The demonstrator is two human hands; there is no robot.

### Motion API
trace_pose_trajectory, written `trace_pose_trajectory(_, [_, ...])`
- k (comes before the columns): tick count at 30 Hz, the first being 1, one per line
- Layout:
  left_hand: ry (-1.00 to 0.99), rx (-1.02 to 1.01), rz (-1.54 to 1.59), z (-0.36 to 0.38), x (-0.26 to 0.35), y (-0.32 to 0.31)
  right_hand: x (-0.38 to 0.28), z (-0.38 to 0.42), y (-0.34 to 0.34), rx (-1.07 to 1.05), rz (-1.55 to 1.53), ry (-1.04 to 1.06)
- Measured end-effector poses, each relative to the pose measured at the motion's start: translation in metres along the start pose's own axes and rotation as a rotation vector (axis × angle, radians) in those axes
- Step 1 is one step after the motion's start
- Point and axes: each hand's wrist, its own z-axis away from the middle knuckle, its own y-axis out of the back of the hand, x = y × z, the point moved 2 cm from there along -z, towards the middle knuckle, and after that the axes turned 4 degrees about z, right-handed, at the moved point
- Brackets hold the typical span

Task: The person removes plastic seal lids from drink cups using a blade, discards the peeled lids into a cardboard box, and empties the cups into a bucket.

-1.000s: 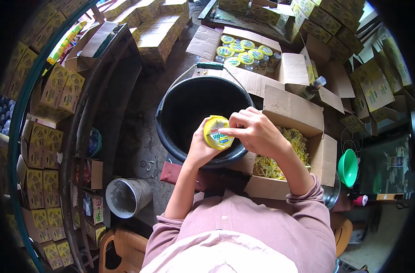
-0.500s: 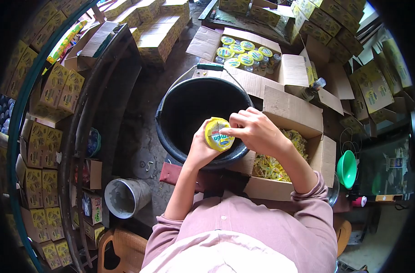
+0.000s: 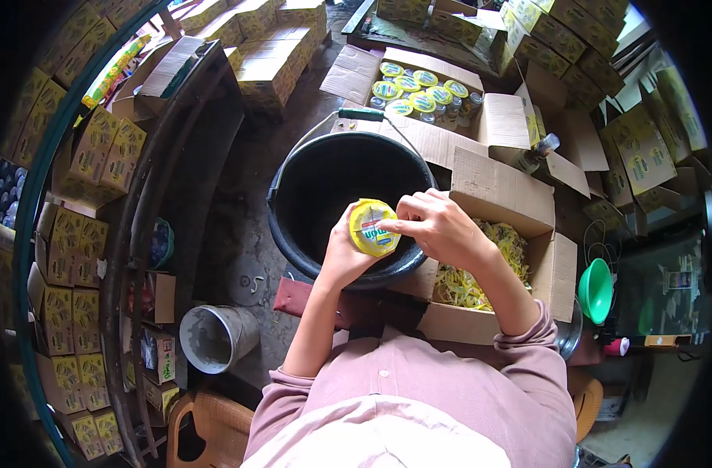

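Observation:
My left hand (image 3: 346, 253) is closed around a round container with a yellow-rimmed printed top (image 3: 374, 227) that reads "Lemon". The top faces up at me, and thin dark lines cross it. My right hand (image 3: 442, 226) is closed beside it, the other fingers curled and one fingertip touching the printed top. Whatever may be pinched in those fingers is too small or hidden to tell. Both hands are over the near rim of a large black bucket (image 3: 317, 164). The container's body is mostly hidden by my left hand.
To the right stands a cardboard box (image 3: 502, 187) holding yellow strips (image 3: 481, 269). Farther off, an open carton (image 3: 481, 132) holds several yellow-topped jars (image 3: 422, 101). A grey bucket (image 3: 219, 339) stands left, a green bowl (image 3: 596, 290) right. Stacked yellow boxes (image 3: 274, 62) line the sides.
The container's printed top has turned slightly in my left hand. My right hand has shifted a little, its fingertip still on the top.

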Motion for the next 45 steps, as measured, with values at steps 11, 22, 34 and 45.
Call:
trace_pose_trajectory(11, [0.062, -0.007, -0.053, -0.001, -0.004, 0.002, 0.004, 0.005, 0.0, -0.029, 0.08, -0.008])
trace_pose_trajectory(22, [0.037, 0.012, -0.097, -0.002, -0.006, 0.003, 0.011, 0.003, -0.01, -0.019, 0.067, 0.004])
trace_pose_trajectory(34, [0.003, 0.084, -0.271, -0.006, -0.022, 0.003, 0.018, 0.055, 0.015, 0.191, 0.048, -0.283])
trace_pose_trajectory(45, [0.171, -0.082, -1.294, -0.012, -0.044, -0.007, -0.024, 0.147, 0.017, 0.473, -0.206, -0.726])
